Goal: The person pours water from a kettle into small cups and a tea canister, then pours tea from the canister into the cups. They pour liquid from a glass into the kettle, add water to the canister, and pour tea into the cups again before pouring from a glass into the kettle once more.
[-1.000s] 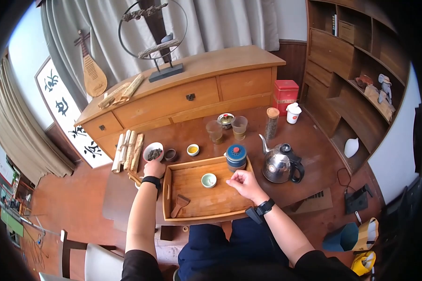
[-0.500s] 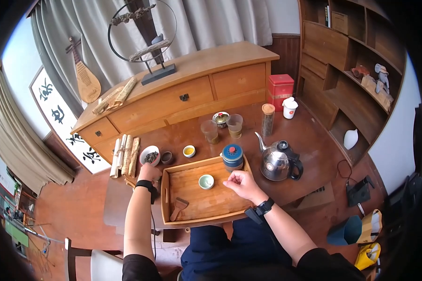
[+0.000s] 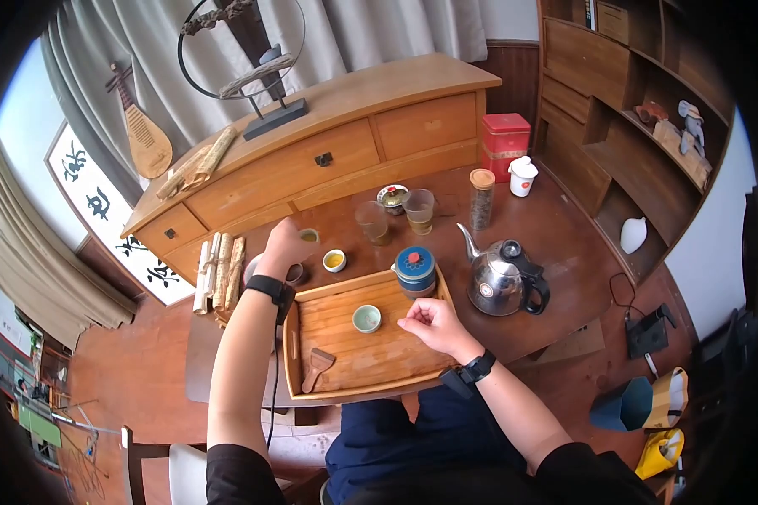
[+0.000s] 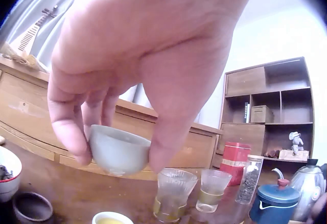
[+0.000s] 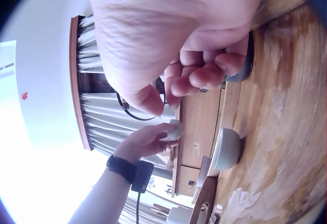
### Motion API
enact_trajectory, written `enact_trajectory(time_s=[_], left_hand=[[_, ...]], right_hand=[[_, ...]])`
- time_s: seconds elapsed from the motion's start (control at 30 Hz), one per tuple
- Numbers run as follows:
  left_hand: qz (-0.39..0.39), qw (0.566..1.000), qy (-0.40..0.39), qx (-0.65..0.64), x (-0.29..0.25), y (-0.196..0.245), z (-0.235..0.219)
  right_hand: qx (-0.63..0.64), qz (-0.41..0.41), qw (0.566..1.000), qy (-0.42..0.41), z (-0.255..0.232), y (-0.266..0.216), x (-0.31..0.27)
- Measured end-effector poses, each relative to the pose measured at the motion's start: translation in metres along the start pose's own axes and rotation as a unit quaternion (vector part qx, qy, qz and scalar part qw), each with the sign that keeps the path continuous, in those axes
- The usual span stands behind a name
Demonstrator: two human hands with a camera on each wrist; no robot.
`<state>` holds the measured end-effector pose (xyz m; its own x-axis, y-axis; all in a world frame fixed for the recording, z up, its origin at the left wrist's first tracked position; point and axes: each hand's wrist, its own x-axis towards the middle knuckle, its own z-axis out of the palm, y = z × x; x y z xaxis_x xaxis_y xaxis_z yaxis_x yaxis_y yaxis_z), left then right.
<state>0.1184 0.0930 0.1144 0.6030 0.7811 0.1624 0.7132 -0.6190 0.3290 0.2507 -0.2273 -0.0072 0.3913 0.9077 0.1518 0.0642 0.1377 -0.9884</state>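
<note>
My left hand (image 3: 285,247) pinches a small pale teacup (image 4: 120,150) by its sides, thumb on one side and fingers on the other, above the back left of the table. Below it stand a white cup of yellow tea (image 3: 334,260) and a small dark cup (image 4: 32,207). Over the right part of the wooden tray (image 3: 296,362), my right hand (image 3: 436,326) hovers with loosely curled fingers and nothing in them. A pale green teacup (image 3: 366,319) sits on the tray left of that hand, and a blue lidded pot (image 3: 415,269) stands behind it.
A steel kettle (image 3: 495,282) is right of the tray. Two glass cups (image 3: 372,221) and a corked jar of tea leaves (image 3: 481,202) stand farther back. A small brown brush (image 3: 317,368) lies on the tray. Bamboo scrolls (image 3: 221,273) are at the table's left end.
My left hand has risen from beside the bowl of leaves and moved forward and right, the teacup now showing in its fingers. The right hand has barely moved; the head view has shifted slightly.
</note>
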Motion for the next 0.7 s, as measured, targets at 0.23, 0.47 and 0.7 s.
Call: enact_trajectory(time_s=[0.23, 0.47, 0.7], left_hand=[[0.003, 0.998, -0.013, -0.064, 0.001, 0.091, -0.004], [0.074, 0.997, 0.02, -0.013, 0.052, 0.093, 0.051], [0.17, 0.972, 0.083, 0.142, 0.052, 0.108, 0.07]], right_hand=[[0.01, 0.004, 1.0, -0.004, 0.0, -0.006, -0.003], [0.015, 0.002, 1.0, -0.009, -0.002, -0.009, -0.004], [0.022, 0.007, 1.0, -0.02, -0.003, -0.01, -0.004]])
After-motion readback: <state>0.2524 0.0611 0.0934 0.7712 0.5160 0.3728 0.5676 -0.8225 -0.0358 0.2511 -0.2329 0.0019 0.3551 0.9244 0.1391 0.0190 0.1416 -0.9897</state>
